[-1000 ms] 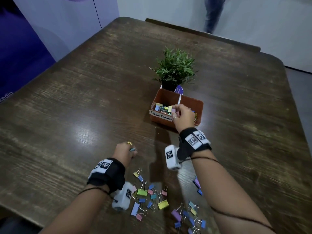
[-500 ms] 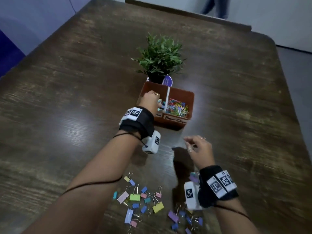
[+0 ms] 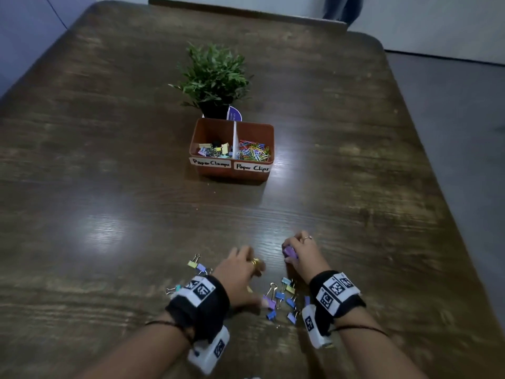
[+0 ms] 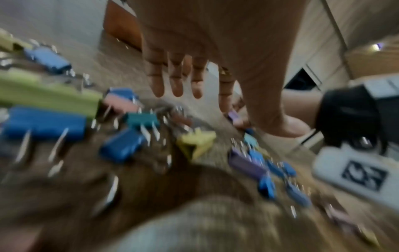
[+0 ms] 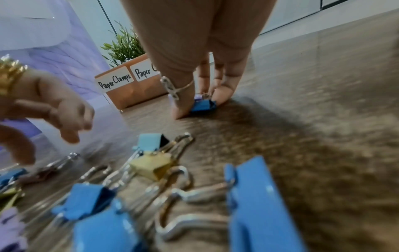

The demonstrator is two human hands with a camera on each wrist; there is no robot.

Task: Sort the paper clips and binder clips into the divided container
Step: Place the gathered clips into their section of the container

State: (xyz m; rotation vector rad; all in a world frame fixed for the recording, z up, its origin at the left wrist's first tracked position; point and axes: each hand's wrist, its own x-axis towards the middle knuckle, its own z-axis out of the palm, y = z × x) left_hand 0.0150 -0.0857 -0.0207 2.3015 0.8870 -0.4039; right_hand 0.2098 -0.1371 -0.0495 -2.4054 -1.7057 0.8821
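The brown divided container (image 3: pixel 202 132) sits mid-table, with binder clips in its left "Paper Clamps" half and coloured paper clips (image 3: pixel 254 153) in its right "Paper Clips" half. Loose binder clips (image 3: pixel 281 299) lie by the near edge, between and under my wrists, and a few more (image 3: pixel 197 265) lie to the left. My right hand (image 5: pixel 201 102) pinches a small blue binder clip (image 5: pixel 205 107) against the table, with a purple one (image 3: pixel 289 251) just behind it. My left hand (image 3: pixel 246 266) hovers over the pile holding nothing, its fingers (image 4: pixel 177 85) straight and pointing down.
A small potted plant (image 3: pixel 214 75) stands right behind the container. The wooden table (image 3: pixel 109 187) stretches wide on both sides, and its near edge lies just below my forearms. A person's legs (image 3: pixel 341 6) show beyond the far edge.
My left hand has come back from the container's left compartment to the pile. My right hand has dropped to the table and pinched a clip.
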